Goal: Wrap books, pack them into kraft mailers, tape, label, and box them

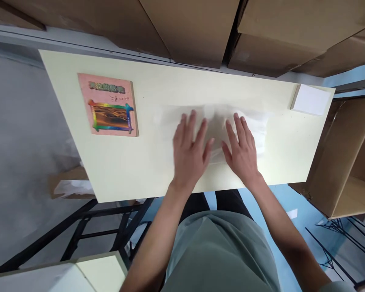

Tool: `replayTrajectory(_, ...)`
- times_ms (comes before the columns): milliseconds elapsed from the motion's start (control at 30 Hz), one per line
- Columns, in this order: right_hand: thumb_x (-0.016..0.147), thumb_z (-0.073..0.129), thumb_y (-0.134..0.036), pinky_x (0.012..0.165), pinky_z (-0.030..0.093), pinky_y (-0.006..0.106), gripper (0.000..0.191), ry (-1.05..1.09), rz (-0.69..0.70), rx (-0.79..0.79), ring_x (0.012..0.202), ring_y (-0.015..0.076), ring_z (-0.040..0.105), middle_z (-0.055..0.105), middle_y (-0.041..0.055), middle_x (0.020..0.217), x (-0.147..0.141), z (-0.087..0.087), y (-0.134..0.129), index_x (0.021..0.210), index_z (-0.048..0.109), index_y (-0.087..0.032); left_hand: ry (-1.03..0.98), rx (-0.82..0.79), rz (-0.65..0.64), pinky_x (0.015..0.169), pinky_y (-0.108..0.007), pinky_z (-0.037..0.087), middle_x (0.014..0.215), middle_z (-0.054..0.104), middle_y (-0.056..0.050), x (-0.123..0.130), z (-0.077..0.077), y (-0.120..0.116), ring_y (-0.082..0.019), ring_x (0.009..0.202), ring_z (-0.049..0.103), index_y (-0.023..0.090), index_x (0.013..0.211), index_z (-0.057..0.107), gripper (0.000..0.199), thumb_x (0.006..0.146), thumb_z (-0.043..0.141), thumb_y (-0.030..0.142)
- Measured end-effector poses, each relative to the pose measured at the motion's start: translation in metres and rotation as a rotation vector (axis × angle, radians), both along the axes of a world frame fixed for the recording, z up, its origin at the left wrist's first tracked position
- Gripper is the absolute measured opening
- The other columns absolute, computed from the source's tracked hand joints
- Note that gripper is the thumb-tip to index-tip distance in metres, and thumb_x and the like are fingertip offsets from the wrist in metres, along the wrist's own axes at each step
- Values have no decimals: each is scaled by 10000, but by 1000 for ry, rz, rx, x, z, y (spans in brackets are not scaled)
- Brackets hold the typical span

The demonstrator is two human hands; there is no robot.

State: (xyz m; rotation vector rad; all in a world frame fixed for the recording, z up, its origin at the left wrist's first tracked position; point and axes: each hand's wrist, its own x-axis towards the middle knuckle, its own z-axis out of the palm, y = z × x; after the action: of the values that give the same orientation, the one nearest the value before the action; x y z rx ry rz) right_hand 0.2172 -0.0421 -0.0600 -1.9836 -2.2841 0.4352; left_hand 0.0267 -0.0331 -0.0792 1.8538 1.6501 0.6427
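Note:
A thin, translucent white sheet, which looks like a plastic bag (217, 117), lies spread on the pale table (134, 170) in front of me. My left hand (190, 150) rests over its left half, palm down, fingers spread and slightly blurred. Over the right half lies my right hand (241, 150), also palm down with its fingers apart. Neither hand grips anything. The part of the sheet beneath both palms is hidden, and I cannot tell whether something flat lies inside it.
A pink book (109, 105) lies at the table's left. At the far right corner sits a small white box or stack (310, 100). Cardboard boxes (194, 28) line the back edge. An open cardboard box (337, 162) stands beyond the right edge, and a black metal frame (100, 211) is below left.

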Motion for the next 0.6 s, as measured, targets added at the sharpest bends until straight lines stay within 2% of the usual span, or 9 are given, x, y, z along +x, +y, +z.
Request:
replayTrajectory(100, 1162, 343, -484, 1351, 317, 637, 670, -87, -30, -60, 1748, 337, 176, 243, 143, 1863, 4, -29, 19, 1775, 289, -218, -12, -62, -112, 1403, -630, 137, 1811, 370, -147, 11, -29, 26, -374, 1730, 220, 233, 1690, 476, 735, 1088, 499, 654)
replayTrajectory(200, 1147, 382, -533, 1360, 263, 664, 713, -132, -135, -57, 1755, 359, 129, 183, 146, 1878, 22, -43, 26, 1784, 277, -230, -51, -80, -111, 1418, -622, 72, 1822, 351, -117, -3, -44, 36, -362, 1741, 182, 265, 1697, 477, 793, 1046, 543, 714)
replayTrajectory(367, 1120, 439, -531, 1342, 275, 688, 735, -126, -251, -20, 1751, 369, 145, 213, 168, 1867, 32, -41, 22, 1777, 299, -232, -106, -66, -65, 1425, -622, 46, 1808, 379, -100, -21, -45, 38, -365, 1734, 208, 288, 1668, 525, 765, 1020, 614, 685)
replayTrajectory(500, 1110, 447, -502, 1343, 263, 696, 733, -150, -250, -11, 1744, 372, 176, 229, 192, 1859, 34, -40, 20, 1769, 312, -210, -40, -26, -116, 1415, -653, 60, 1824, 331, -137, -12, -45, 37, -367, 1737, 187, 239, 1703, 462, 727, 1079, 524, 606)
replayTrajectory(600, 1122, 399, -500, 1326, 246, 749, 736, -139, -281, -6, 1748, 394, 136, 188, 203, 1866, 28, -31, 21, 1780, 266, -198, -39, 3, -164, 1414, -627, 144, 1830, 322, -147, -20, -39, 35, -336, 1742, 180, 220, 1722, 402, 681, 1123, 434, 541)
